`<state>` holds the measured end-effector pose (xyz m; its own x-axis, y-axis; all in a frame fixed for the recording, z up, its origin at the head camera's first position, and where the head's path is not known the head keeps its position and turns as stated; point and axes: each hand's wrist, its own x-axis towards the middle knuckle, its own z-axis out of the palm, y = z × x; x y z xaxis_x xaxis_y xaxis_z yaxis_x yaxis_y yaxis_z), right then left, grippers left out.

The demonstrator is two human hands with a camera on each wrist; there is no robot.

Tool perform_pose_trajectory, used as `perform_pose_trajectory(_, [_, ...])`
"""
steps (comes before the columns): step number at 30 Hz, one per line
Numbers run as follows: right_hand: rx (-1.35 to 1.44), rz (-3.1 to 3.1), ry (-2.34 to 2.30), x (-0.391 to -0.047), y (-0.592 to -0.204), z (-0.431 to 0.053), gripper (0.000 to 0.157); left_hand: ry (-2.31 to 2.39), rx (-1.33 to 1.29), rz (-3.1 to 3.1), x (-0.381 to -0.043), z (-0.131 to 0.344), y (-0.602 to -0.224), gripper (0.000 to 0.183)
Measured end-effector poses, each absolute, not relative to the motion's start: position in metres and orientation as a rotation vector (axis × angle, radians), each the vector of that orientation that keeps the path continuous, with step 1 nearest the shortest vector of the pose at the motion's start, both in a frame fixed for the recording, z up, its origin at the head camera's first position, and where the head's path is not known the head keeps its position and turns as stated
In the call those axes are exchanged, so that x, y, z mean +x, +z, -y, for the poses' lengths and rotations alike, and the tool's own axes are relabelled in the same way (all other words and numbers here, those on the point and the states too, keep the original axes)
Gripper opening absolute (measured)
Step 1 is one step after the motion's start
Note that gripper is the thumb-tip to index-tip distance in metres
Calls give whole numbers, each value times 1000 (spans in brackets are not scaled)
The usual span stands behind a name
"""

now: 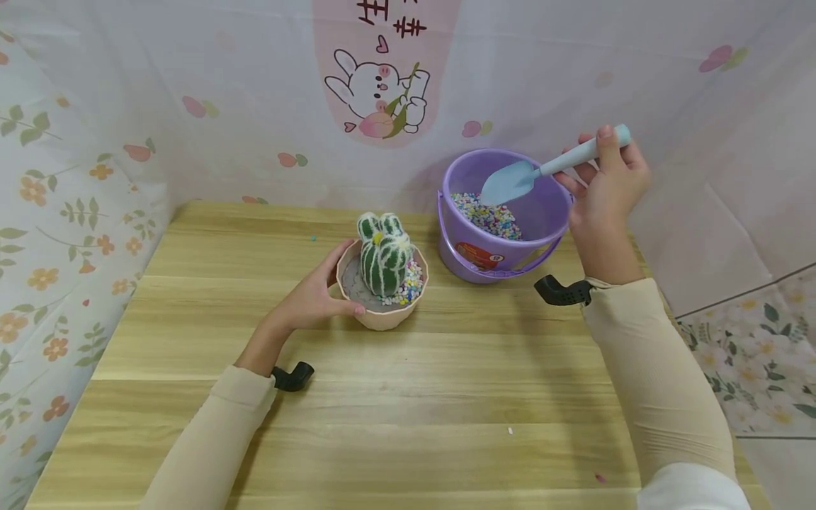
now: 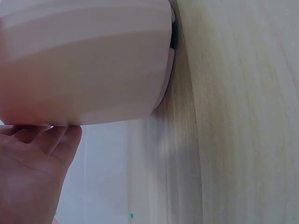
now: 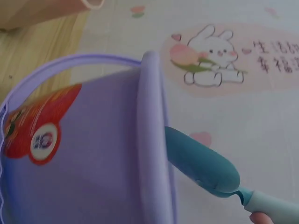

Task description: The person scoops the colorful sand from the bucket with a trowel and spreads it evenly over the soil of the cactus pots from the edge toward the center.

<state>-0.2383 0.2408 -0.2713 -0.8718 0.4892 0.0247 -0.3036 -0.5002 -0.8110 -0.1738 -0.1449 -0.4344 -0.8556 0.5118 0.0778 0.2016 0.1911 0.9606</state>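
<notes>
My left hand [image 1: 316,292] holds the side of a peach faceted flower pot [image 1: 382,320], thumb at the front and fingers behind. In the left wrist view its fingertips [image 2: 67,140] press against the pot wall. A green knitted-looking cactus [image 1: 385,262] with white lines stands in the pot, with grey filling on the left and coloured pebbles [image 1: 413,280] on the right. My right hand [image 1: 608,180] grips the handle of a light blue hand trowel [image 1: 510,183]. The trowel's blade tilts down into the mouth of a purple bucket [image 1: 459,244], over more coloured pebbles [image 1: 487,216].
The bucket's handle hangs down at its front, beside a red label [image 1: 478,256]. A wooden table [image 1: 395,418] carries a small white bit [image 1: 510,431] near the front. Behind it hangs a printed cloth [image 1: 255,106] with a rabbit drawing.
</notes>
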Motion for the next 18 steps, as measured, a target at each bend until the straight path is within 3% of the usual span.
perform_pose_trajectory(18, [-445,1387,2274,-255,-278,-263,12,1715,700,-2191,-175,146,-434,111])
